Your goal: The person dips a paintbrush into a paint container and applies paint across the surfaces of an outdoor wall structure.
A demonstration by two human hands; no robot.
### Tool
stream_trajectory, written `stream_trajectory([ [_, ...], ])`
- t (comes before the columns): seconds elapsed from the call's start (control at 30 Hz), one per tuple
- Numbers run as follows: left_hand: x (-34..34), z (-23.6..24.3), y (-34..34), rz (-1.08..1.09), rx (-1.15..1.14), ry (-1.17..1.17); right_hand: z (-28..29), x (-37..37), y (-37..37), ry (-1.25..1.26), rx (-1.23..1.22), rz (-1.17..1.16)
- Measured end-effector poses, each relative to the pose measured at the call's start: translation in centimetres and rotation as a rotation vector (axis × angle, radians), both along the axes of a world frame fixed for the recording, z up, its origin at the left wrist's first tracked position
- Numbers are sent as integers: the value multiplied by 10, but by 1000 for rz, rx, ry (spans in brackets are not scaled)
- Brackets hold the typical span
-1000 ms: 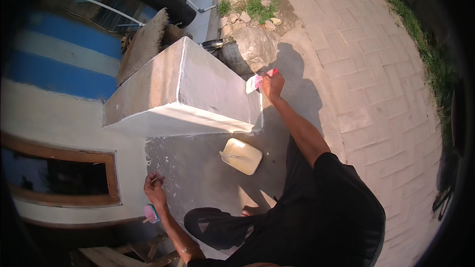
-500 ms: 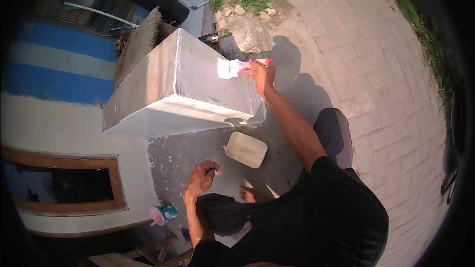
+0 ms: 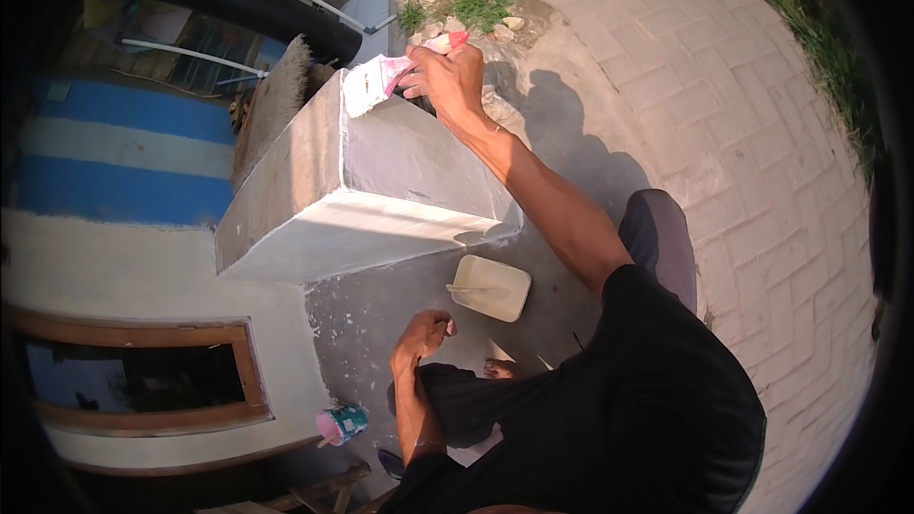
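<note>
My right hand (image 3: 451,79) is closed round the handle of a wide paintbrush (image 3: 373,86). The bristles are coated in white, and the handle is pink and red. They lie against the upper far corner of a low grey masonry wall (image 3: 419,157), whose near side is painted white. Over the ground near my knee hangs my left hand (image 3: 422,334), its fingers curled in; I see nothing in them. Between that hand and the wall, a cream rectangular tub (image 3: 509,297) rests on the ground with a pale stick or stirrer in it.
A pink and teal pail (image 3: 341,425) stands beside the house wall, under a wooden-framed window (image 3: 143,376). Past the low wall lie a black cylinder (image 3: 252,5), white pipes, stones and grass tufts (image 3: 481,5). Brick paving (image 3: 733,143) stretches along the right.
My right hand has carried the paintbrush left and away from me, from the middle of the wall to its far corner. The left hand is curled in more. The view has shifted slightly.
</note>
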State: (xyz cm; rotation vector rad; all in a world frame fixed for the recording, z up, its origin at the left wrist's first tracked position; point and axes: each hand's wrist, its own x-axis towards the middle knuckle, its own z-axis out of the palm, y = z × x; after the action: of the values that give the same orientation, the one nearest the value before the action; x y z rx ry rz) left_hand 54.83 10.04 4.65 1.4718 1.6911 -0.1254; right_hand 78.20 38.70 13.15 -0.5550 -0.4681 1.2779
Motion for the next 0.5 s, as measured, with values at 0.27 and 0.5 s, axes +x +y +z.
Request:
stream_trajectory([
  [0.27,4,20,-4,149,-119,121,-167,-25,-41,10,-391,72],
  [0.5,0,18,-7,121,-99,121,-118,-30,-53,-755,-98,-295],
])
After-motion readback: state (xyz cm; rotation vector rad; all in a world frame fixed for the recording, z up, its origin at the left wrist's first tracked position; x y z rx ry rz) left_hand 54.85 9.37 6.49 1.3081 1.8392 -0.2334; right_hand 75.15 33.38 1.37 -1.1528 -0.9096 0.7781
